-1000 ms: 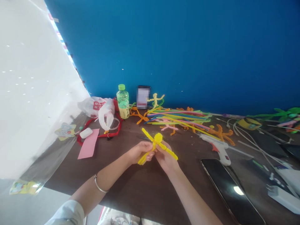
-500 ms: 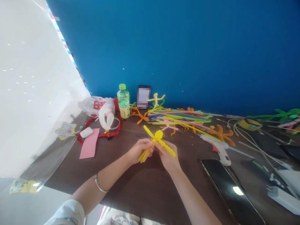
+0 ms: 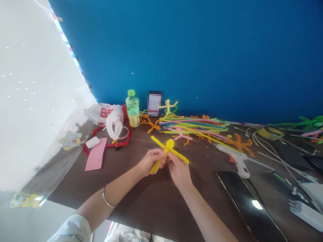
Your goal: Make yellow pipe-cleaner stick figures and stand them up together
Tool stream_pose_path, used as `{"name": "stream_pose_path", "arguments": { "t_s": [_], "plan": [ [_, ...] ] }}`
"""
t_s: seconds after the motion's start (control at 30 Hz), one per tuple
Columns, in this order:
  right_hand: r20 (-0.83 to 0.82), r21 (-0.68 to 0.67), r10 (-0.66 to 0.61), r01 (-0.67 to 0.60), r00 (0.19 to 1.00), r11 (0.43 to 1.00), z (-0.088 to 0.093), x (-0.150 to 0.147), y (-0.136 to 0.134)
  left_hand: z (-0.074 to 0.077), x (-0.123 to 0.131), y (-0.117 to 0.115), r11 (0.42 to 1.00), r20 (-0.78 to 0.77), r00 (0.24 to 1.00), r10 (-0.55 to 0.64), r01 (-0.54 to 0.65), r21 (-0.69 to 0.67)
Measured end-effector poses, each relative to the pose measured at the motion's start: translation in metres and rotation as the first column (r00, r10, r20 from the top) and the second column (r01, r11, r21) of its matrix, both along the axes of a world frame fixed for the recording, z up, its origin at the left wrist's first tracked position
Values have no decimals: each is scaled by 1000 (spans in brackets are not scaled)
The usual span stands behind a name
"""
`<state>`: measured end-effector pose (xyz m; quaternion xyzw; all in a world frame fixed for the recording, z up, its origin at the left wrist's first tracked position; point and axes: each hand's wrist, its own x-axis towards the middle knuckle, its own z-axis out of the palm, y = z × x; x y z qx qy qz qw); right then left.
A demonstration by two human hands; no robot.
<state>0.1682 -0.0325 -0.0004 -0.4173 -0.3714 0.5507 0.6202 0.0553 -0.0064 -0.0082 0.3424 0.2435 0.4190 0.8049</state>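
Note:
A yellow pipe-cleaner figure [image 3: 170, 144] with a round head, two arms and two dangling legs is held over the near part of the table. My left hand [image 3: 152, 162] pinches its body from the left, just above the legs. From the right, the thumb and fingers of my right hand [image 3: 179, 169] are closed on the body below one arm. Part of the figure's middle is hidden by my fingers. Behind it lies a pile of coloured pipe cleaners [image 3: 196, 125], with a pink figure [image 3: 183, 136] and an orange figure [image 3: 238, 144] close by.
A green-capped bottle [image 3: 132, 109] and a plastic bag [image 3: 101, 113] stand at the back left. Pink paper [image 3: 96, 156] with a white case [image 3: 93, 142] lies left. At right are a glue gun [image 3: 239, 163], a phone [image 3: 248, 205], a charger [image 3: 306, 215] and cables.
The yellow figure's left-pointing arm has swung lower and further left, and its head has shifted slightly left. Both hands keep their grip in nearly the same place.

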Motion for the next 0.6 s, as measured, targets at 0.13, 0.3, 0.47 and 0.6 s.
{"name": "stream_pose_path", "arguments": {
  "t_s": [0.13,0.3,0.47,0.6],
  "plan": [
    [-179,-101,53,-72,983,992,6,-5,-1,-1,0,1,1000,-23,1000,-13,13,-21],
    [-202,-90,82,-101,976,991,3,-6,-1,-1,0,1,999,-44,999,-19,18,-28],
    [-204,-77,112,-130,973,989,1,-5,0,-1,-1,2,999,-52,998,-35,33,-38],
    [-155,-62,117,-128,981,990,-1,-3,4,0,-1,3,998,-41,999,-10,8,-61]
  ]
}}
